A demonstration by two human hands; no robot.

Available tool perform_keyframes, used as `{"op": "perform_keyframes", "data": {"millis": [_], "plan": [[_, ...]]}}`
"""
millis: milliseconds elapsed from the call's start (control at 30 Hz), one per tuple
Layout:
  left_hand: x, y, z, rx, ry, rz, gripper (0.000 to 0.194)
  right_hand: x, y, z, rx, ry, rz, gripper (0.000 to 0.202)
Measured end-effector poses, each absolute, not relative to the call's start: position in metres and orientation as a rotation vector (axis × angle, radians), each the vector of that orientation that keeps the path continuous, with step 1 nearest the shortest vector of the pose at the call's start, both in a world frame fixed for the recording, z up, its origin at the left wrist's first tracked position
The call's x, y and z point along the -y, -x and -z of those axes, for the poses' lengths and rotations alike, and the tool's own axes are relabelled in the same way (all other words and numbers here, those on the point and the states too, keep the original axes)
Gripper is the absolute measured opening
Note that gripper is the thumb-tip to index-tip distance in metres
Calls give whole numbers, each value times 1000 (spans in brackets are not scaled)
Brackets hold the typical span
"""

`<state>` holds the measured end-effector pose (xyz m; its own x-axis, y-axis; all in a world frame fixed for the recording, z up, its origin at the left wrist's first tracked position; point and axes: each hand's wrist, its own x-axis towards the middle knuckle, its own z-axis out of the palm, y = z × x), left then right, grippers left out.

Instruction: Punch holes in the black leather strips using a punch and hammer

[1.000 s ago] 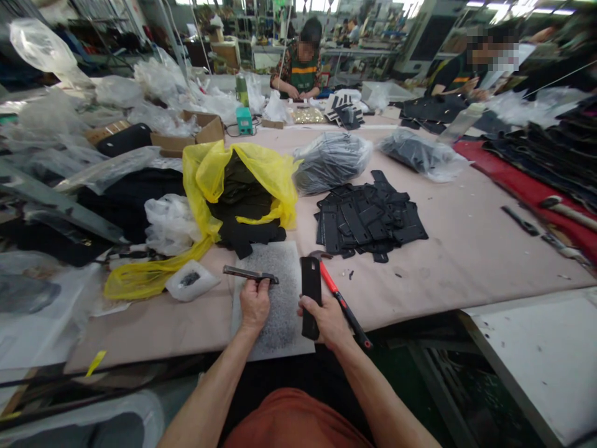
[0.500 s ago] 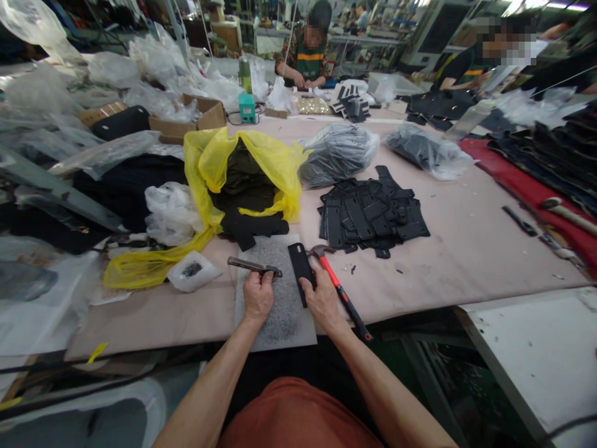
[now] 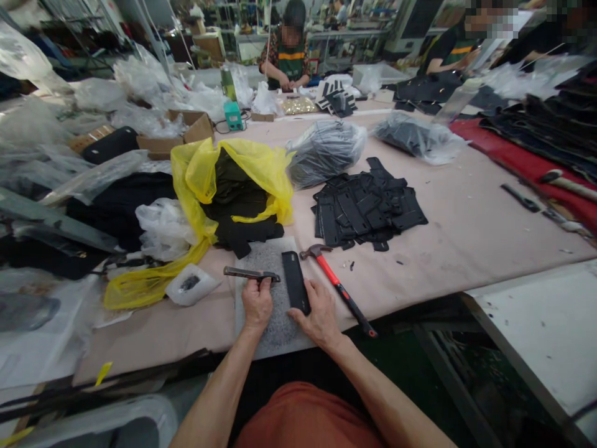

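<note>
My left hand [image 3: 257, 303] is closed on a dark metal tool [image 3: 247, 272], which lies crosswise above the speckled grey board [image 3: 275, 336]. Against the right part of the board, a flat black strip [image 3: 293, 279] with a small slot near its far end sits under my right hand [image 3: 321, 314]. That hand's thumb is at the strip's near end and its fingers are along the right edge, thumb and fingers apart around it. A hammer [image 3: 342, 289] with a red and black handle lies just right of my right hand. Beyond it is a pile of similar black pieces [image 3: 368, 208].
An open yellow bag [image 3: 186, 180] with dark pieces stands beyond the board. Wrapped bundles [image 3: 326, 152] lie behind the pile. A crumpled white packet [image 3: 192, 286] is at the left. Across the table a person [image 3: 291, 56] works with both hands; others are at the far right.
The black strip has come down flatter onto the board, and my right hand's grasp has loosened, its thumb now lower. My left hand still holds the tool. The view has shifted slightly.
</note>
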<state>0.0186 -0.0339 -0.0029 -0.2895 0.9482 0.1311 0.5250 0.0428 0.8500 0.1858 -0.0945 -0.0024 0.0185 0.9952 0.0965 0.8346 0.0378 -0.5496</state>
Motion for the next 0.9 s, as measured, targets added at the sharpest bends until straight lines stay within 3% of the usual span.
{"op": "perform_keyframes", "data": {"millis": [267, 467, 900], "plan": [[35, -18, 5, -1802, -1555, -1149, 29, 102, -196, -2, 1910, 1806, -478, 84], [36, -25, -8, -1642, -1586, -1102, 25, 115, -205, -9, 1890, 1782, -518, 57], [61, -44, -6, -1321, -1698, -992, 19, 107, -203, -10, 1765, 1818, -522, 54]]}}
